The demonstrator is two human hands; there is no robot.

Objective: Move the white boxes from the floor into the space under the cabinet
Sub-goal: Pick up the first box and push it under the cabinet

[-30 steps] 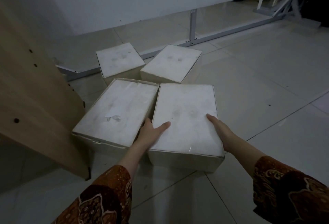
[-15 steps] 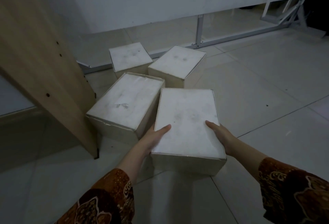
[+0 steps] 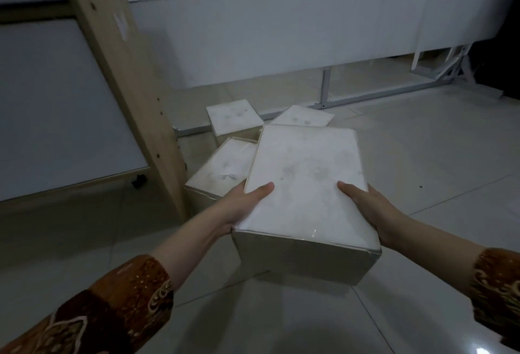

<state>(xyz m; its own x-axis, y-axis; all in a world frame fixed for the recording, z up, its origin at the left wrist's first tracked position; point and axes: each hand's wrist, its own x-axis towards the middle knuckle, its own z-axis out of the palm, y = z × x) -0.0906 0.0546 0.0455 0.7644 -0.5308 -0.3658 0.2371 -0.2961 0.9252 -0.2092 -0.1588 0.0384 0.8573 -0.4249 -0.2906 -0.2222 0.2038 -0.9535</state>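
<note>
I hold a large white box (image 3: 305, 182) off the floor, tilted with its near end toward me. My left hand (image 3: 244, 204) grips its left side, thumb on the lid. My right hand (image 3: 365, 204) grips its right side the same way. A second large white box (image 3: 222, 169) rests on the floor beside the wooden cabinet side panel (image 3: 126, 72). Two smaller white boxes, one at the left (image 3: 233, 120) and one at the right (image 3: 302, 116), lie behind, partly hidden by the held box. The space under the cabinet (image 3: 62, 199) shows at the left.
A white wall panel on a metal frame (image 3: 323, 87) runs across the back. A small black caster (image 3: 138, 180) sits under the cabinet's white door. Pale floor tiles (image 3: 436, 162) spread to the right and in front of me.
The large box has risen off the floor in both my hands and tilted toward me. My view has lifted, and the cabinet's white front has come into sight.
</note>
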